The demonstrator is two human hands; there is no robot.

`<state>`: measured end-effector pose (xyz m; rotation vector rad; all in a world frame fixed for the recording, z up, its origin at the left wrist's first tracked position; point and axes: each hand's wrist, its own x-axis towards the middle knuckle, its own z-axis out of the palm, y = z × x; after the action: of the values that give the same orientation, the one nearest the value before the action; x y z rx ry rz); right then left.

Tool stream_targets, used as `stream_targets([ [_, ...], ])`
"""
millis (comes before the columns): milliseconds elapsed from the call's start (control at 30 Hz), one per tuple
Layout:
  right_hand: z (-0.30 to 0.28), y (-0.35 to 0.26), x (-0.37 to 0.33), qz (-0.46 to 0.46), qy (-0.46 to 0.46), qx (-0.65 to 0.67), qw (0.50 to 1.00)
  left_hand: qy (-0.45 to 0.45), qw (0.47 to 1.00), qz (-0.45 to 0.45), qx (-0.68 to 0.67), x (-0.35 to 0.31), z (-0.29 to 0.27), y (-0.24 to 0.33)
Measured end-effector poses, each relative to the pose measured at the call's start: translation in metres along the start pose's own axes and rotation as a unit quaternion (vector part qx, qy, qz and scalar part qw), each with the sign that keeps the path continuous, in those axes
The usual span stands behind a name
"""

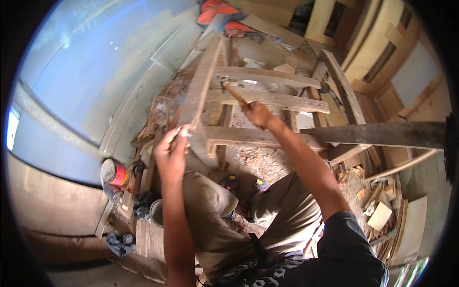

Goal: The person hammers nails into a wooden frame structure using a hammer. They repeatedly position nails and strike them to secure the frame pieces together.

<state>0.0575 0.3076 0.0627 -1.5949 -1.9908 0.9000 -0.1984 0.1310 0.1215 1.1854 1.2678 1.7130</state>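
My right hand (259, 115) grips the wooden handle of a hammer (236, 95). The hammer's head is raised over the wooden frame and points away from me, to the left. My left hand (172, 149) is at the near end of the frame's long left beam (200, 86), thumb and fingers pinched together. Something small and pale shows at those fingertips, too small to name. The frame is built of rough, weathered timber, with several crosspieces (267, 99) running from the left beam toward the right.
A dark plank (397, 134) juts in from the right. A pinkish-red labelled can (114, 173) stands at the left by a bluish panel wall (110, 71). Wood scraps (380, 215) are piled at right; shavings (258, 160) cover the floor. Orange cloth (215, 12) lies at the far end.
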Motion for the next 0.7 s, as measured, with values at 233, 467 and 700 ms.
stream_targets([
  [233, -0.006, 0.038, -0.098, 0.064, -0.034, 0.030, 0.997, -0.018, 0.999, -0.050, 0.011, 0.000, -0.002, 0.001],
  [467, -0.033, 0.076, -0.108, -0.010, 0.041, 0.022, 0.999, -0.243, 0.947, -0.061, 0.203, 0.026, 0.070, 0.008],
  [700, -0.022, 0.086, -0.104, 0.111, 0.066, 0.140, 0.982, -0.226, 0.888, 0.182, 0.356, 0.116, 0.142, -0.126],
])
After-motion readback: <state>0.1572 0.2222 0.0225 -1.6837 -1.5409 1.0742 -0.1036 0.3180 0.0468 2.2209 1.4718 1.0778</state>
